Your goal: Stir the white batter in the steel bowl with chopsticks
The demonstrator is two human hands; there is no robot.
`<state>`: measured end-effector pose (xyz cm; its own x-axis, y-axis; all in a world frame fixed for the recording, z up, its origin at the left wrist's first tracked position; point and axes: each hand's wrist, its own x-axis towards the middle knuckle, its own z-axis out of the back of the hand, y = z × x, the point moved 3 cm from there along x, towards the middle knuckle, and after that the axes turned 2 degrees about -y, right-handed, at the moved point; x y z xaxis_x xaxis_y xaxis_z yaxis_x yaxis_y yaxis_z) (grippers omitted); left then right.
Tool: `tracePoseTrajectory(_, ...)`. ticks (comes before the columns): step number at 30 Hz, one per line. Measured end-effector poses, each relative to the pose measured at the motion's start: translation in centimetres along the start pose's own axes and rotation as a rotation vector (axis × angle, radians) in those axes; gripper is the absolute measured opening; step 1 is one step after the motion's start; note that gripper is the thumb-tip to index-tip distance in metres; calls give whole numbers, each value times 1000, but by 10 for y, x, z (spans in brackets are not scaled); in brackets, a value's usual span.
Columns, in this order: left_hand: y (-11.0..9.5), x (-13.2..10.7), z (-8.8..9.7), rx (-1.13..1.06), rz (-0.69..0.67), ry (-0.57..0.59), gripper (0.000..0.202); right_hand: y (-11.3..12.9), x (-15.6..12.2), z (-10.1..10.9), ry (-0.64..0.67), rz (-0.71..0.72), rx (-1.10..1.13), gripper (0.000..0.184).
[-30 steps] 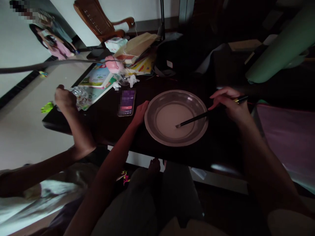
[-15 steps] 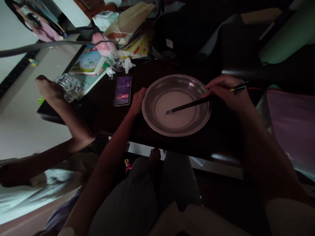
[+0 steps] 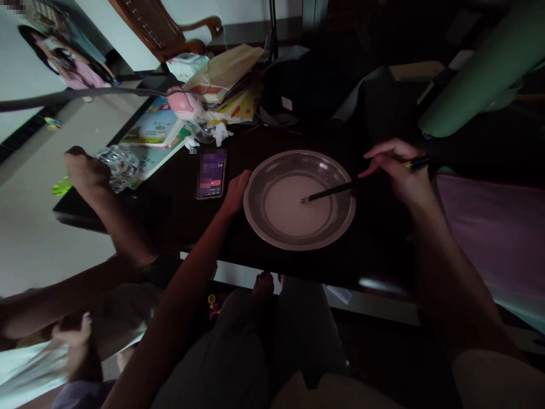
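Stick (image 3: 330,191), slim and black, is what I hold in the fingers of my right hand (image 3: 398,166), slanting over the right rim of a metal bowl (image 3: 255,196), its tip at the pale middle, touching or just above, I cannot tell. My left hand (image 3: 237,192) rests against the bowl's left side, how tightly closed I cannot tell. On the dark table (image 3: 200,227), a phone (image 3: 217,175) lies near my left hand, and farther left another person's hand (image 3: 87,170) is beside some clear plastic (image 3: 123,166).

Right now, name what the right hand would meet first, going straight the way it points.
The right hand would probably meet the basin first, at its near rim, though the hand's height is unclear.
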<state>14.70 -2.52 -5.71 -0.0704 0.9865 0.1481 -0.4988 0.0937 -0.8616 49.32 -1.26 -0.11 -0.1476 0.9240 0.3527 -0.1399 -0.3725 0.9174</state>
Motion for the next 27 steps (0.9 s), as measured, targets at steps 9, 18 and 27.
tracePoseTrajectory(9, 0, 0, 1, 14, 18, 1, 45, 0, 0, -8, 79, -24, -71, 8)
tracePoseTrajectory(18, -6, -1, 3, 27, -3, -2, 41, -3, -3, -18, 172, -27, -56, 9)
tracePoseTrajectory(27, 0, 0, 2, -17, 26, 18, 45, -4, -2, -14, 154, -44, -4, 10)
